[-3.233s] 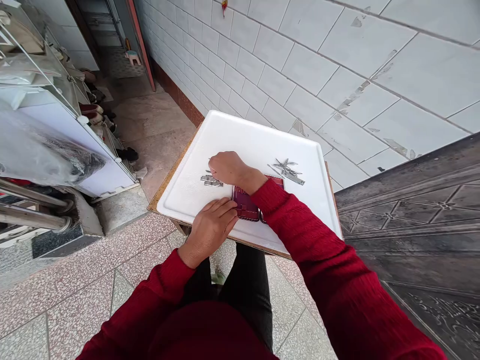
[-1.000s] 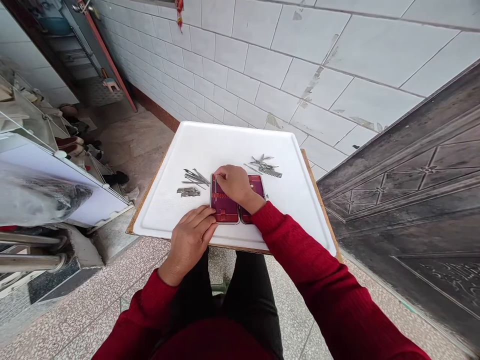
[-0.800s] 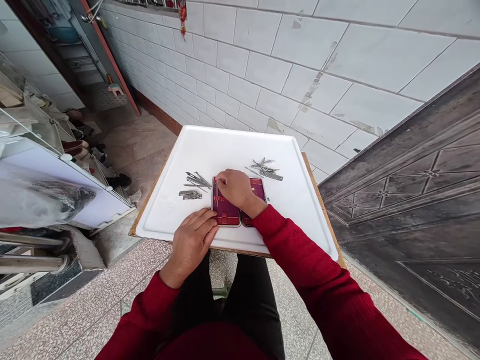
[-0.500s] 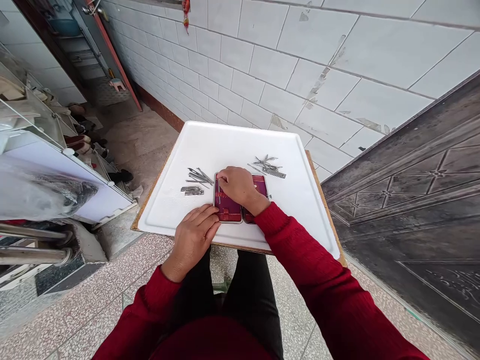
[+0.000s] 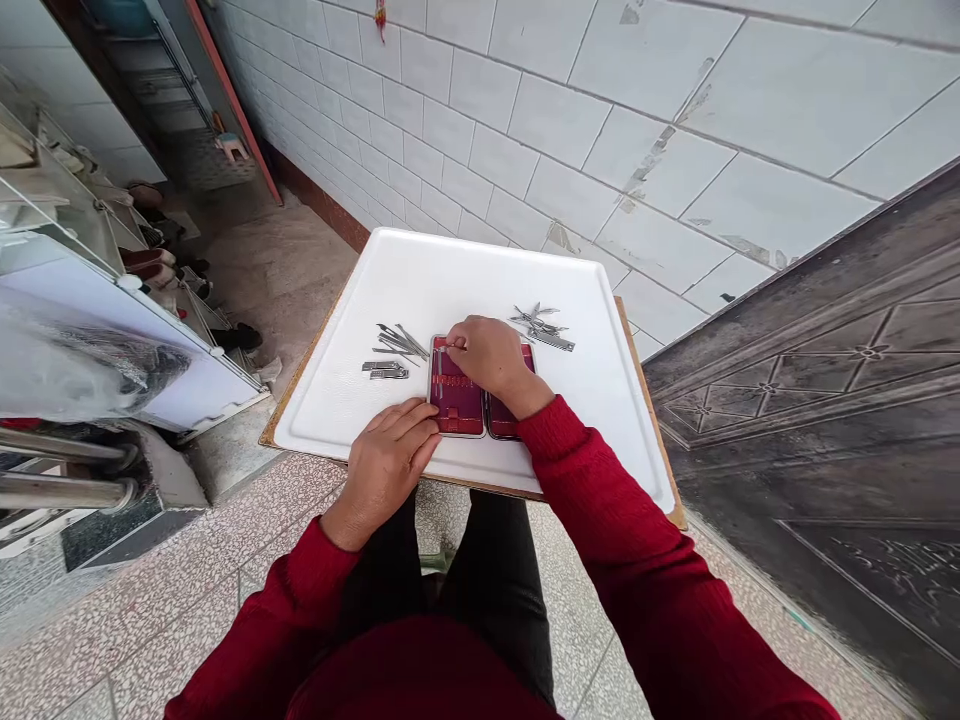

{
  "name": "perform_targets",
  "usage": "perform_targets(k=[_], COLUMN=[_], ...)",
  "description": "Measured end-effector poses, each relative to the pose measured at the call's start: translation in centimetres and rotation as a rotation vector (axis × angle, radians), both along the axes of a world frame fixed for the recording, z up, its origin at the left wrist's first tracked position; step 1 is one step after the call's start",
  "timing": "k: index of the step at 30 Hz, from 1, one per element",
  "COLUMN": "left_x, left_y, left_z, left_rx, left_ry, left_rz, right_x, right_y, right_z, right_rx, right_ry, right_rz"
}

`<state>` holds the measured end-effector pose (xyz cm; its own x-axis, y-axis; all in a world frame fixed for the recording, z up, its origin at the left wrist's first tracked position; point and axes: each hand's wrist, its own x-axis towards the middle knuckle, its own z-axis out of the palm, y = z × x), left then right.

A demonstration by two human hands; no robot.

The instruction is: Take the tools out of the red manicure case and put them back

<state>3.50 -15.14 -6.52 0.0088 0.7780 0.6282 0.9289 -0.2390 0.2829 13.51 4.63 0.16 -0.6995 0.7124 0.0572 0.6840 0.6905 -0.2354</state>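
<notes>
An open manicure case [image 5: 459, 400] with a purple and red lining lies near the front of the white tabletop. My left hand [image 5: 390, 455] grips its lower left corner, fingers over the side rim and thumb at the near edge. My right hand [image 5: 491, 355] is over the case, fingers pinched together near its upper left part; what they hold, if anything, is too small to make out. A slim metal tool [image 5: 440, 372] lies along the left side of the lining. Much of the right half is hidden under my right hand and wrist.
Left of the case lie nail clippers [image 5: 385, 370] and several thin metal tools [image 5: 399, 341]. Beyond it to the right is a pile of metal implements [image 5: 541, 326]. A tiled wall [image 5: 480, 130] stands behind the table, a dark carved door [image 5: 825, 400] to the right.
My right hand has shifted slightly right and lifted off the left part of the lining, uncovering more of the slim tool there. My left hand stays at the case's corner. The view has tilted slightly.
</notes>
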Motion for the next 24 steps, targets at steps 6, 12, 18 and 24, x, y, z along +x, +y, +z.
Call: perform_targets(k=[6, 12, 18, 24], left_x=[-0.1, -0.1, -0.1, -0.1], left_y=[0.1, 0.2, 0.1, 0.1], left_z=[-0.1, -0.1, -0.1, -0.2], left_rx=[0.014, 0.031, 0.02, 0.027], left_ry=[0.01, 0.026, 0.024, 0.035], left_rz=[0.006, 0.01, 0.007, 0.006], right_x=[-0.2, -0.2, -0.3, -0.3], right_y=[0.6, 0.9, 1.1, 1.1], right_z=[-0.4, -0.7, -1.2, -1.5], right_rx=[-0.041, -0.056, -0.105, -0.127], right_ry=[0.037, 0.082, 0.149, 0.193], right_rz=[-0.001, -0.002, -0.064, -0.113])
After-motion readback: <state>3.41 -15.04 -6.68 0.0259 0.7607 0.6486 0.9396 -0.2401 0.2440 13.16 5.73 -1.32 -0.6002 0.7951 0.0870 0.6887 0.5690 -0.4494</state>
